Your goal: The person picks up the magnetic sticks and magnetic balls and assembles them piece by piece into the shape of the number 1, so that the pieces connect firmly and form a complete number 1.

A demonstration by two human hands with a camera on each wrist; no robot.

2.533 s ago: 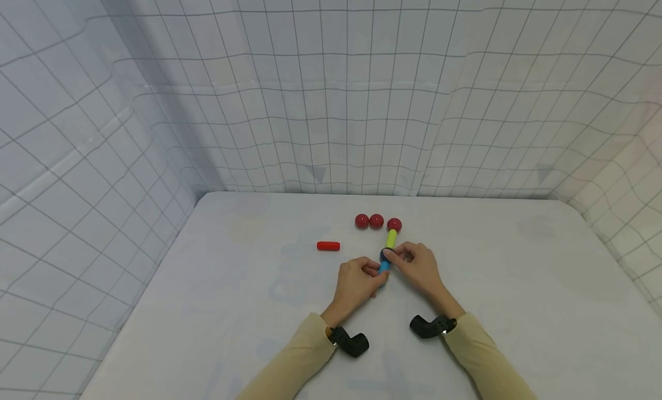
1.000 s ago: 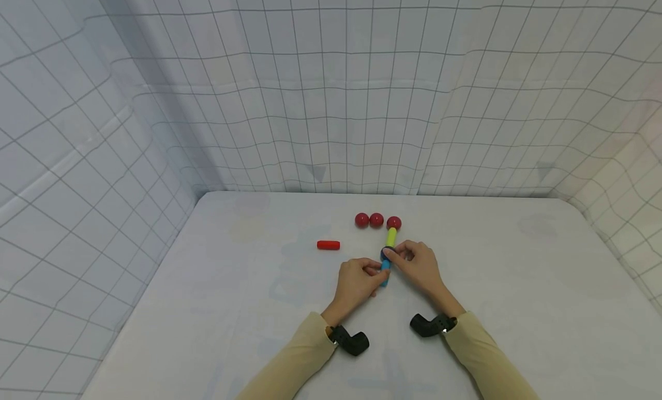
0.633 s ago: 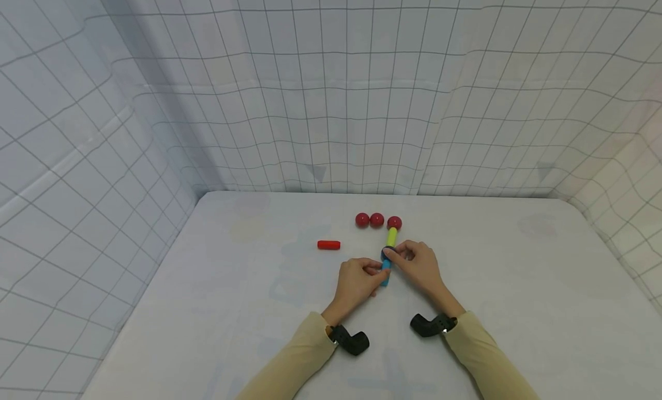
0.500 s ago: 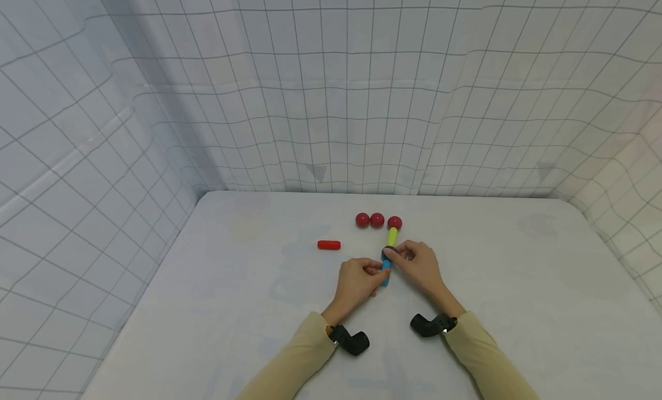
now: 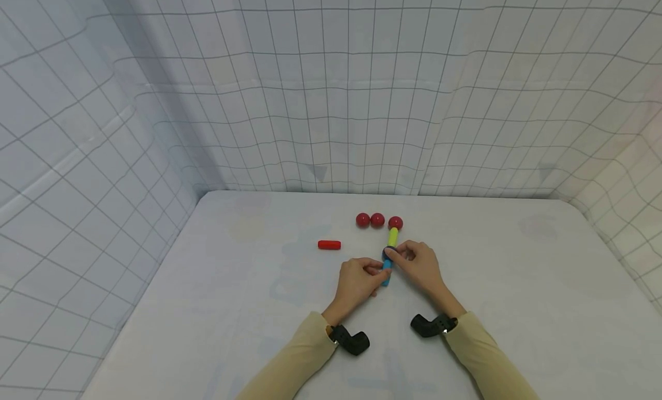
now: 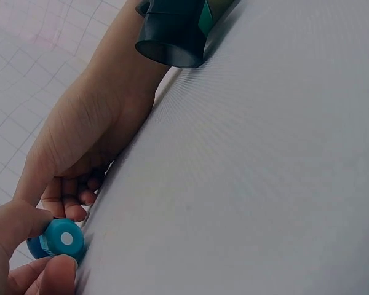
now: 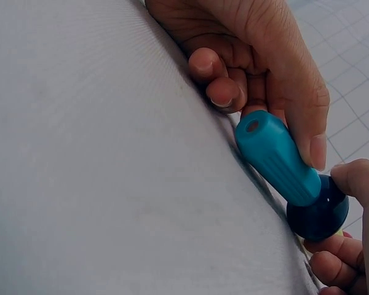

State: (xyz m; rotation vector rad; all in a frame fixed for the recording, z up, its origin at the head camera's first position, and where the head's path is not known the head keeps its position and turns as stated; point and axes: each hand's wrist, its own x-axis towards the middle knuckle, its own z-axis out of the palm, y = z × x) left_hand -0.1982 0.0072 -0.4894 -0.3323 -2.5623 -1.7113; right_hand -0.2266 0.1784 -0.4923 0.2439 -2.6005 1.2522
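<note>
My left hand [image 5: 358, 280] pinches a blue ridged rod [image 7: 278, 158] between thumb and fingers. One end of that rod meets a dark blue ball [image 7: 320, 212], which my right hand [image 5: 420, 266] grips with thumb and fingertips. In the left wrist view the free end of the rod [image 6: 65, 238] faces the camera, with a pale round spot in it. Beyond the dark ball a yellow-green rod [image 5: 393, 237] runs away from me to a red ball [image 5: 395, 223], so the pieces form one line on the table. Fingers partly cover the dark ball.
Two red balls [image 5: 363, 220] lie side by side just left of the line's far end. A loose red rod [image 5: 329, 245] rests farther left on the white table [image 5: 233, 308]. Gridded white curtains [image 5: 331, 89] stand behind and at both sides.
Since the earliest frame, the blue rod has swung into line with the yellow-green rod, and more of its near end shows. Over the last second both hands have stayed nearly still.
</note>
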